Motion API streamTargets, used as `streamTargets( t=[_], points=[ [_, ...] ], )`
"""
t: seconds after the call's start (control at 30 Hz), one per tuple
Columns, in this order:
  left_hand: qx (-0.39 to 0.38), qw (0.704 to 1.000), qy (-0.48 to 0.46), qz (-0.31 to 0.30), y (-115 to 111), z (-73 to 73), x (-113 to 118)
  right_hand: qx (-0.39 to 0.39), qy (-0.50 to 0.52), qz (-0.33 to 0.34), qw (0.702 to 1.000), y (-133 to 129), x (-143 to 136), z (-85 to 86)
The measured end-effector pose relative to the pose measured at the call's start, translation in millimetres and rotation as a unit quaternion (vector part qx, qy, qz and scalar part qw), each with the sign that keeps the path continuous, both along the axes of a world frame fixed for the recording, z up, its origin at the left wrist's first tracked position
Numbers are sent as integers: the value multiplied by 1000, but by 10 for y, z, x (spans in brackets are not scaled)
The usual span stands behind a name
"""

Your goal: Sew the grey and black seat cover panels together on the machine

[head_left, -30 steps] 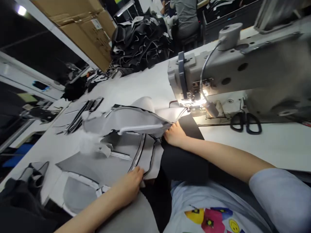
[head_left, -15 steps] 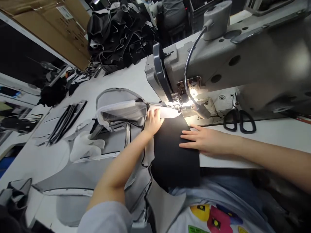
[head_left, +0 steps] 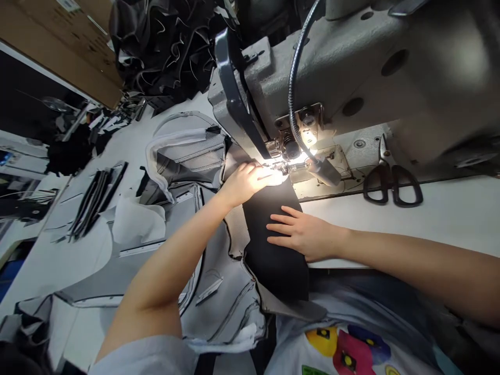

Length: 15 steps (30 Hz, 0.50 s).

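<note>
My left hand (head_left: 244,183) lies on the grey fabric cover (head_left: 238,224) close to the presser foot (head_left: 283,167), its fingers stretched toward the foot. Lamp glare washes out those fingertips. My right hand (head_left: 307,233) rests flat with spread fingers on a black sheet of material (head_left: 273,250), which runs under the lit sewing area. The rest of the cover, with seams, white strips and a raised curved part (head_left: 183,151), spreads to the left and down toward my lap. The grey sewing machine (head_left: 265,88) stands just beyond both hands.
Black-handled scissors (head_left: 390,179) lie at the machine bed, right of the bendable lamp (head_left: 326,172). A stack of dark strips (head_left: 97,200) sits on the white table (head_left: 86,255) at left. Behind are a pile of black fabric (head_left: 164,47) and a cardboard box (head_left: 58,36).
My left hand has moved up and its fingers now reach closer to the presser foot, over the pale fabric edge. The right hand lies farther onto the black sheet. The view has shifted nearer the machine.
</note>
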<state>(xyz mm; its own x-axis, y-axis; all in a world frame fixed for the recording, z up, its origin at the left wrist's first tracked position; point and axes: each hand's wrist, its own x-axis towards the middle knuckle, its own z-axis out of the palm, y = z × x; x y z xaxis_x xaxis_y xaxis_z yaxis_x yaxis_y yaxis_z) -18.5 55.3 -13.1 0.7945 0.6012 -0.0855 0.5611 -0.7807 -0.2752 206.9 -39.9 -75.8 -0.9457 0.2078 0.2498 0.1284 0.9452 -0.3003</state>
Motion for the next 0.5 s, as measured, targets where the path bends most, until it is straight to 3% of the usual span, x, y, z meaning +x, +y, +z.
streamTargets(
  t=[0.13,0.33,0.5],
  points=[
    [1,1000,14,-6,-219,112,208,17,10,-20,1000,-28,-35,-43],
    [-18,988,73,137,-464,138,556,37,34,-59,997,-38,-19,-67],
    [-39,976,96,189,-474,106,711,20,37,-108,993,80,-104,-57]
  ],
)
